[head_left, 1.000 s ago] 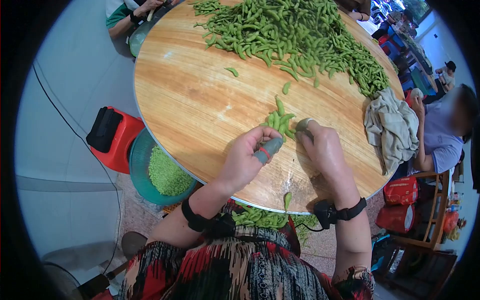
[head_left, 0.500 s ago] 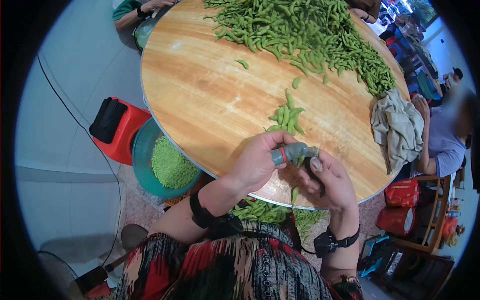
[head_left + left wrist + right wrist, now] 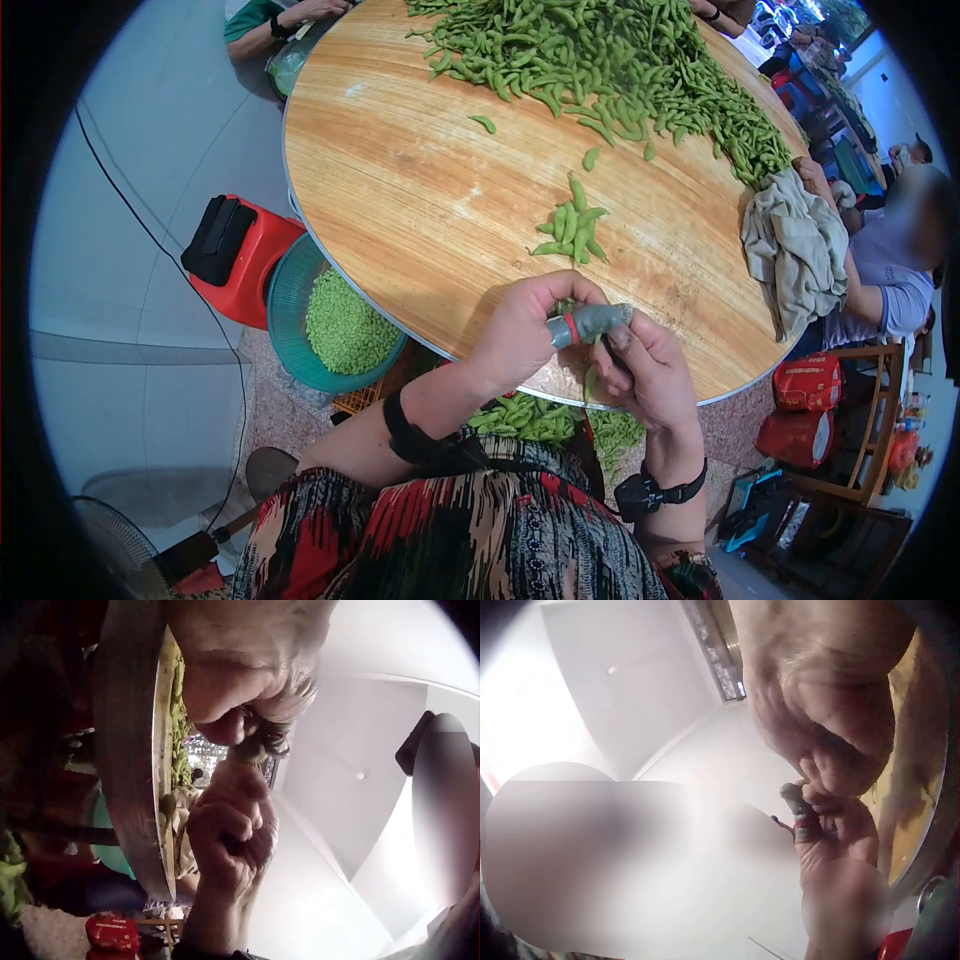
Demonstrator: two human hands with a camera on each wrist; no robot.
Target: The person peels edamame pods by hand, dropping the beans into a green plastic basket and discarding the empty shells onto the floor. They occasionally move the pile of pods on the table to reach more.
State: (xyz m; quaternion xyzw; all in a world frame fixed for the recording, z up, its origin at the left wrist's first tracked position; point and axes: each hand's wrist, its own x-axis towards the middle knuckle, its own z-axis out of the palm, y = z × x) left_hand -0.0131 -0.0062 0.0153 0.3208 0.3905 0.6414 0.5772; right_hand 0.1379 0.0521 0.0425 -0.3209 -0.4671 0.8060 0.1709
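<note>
My left hand (image 3: 512,335) and right hand (image 3: 662,378) meet above the near edge of the round wooden table (image 3: 400,180). A grey cover (image 3: 590,325) with a red band sheathes the left thumb. Between the curled fingertips both hands pinch a green soybean pod (image 3: 598,341), mostly hidden by the thumbs. Both wrist views show the fingertips together, with the pod barely visible. A small cluster of soybean pods (image 3: 572,232) lies just beyond the hands. One loose pod (image 3: 590,383) is at the table edge, beside the right fingers.
A large heap of pods (image 3: 600,70) covers the far side. A crumpled cloth (image 3: 795,250) lies at the right edge, near another person (image 3: 890,260). Below the left edge, a teal basket (image 3: 285,340) holds shelled beans (image 3: 345,325), beside a red stool (image 3: 240,270).
The right hand has moved from the small pod cluster back toward me, meeting the left hand, and a pod is now pinched between them. The person at right has extended an arm toward the heap.
</note>
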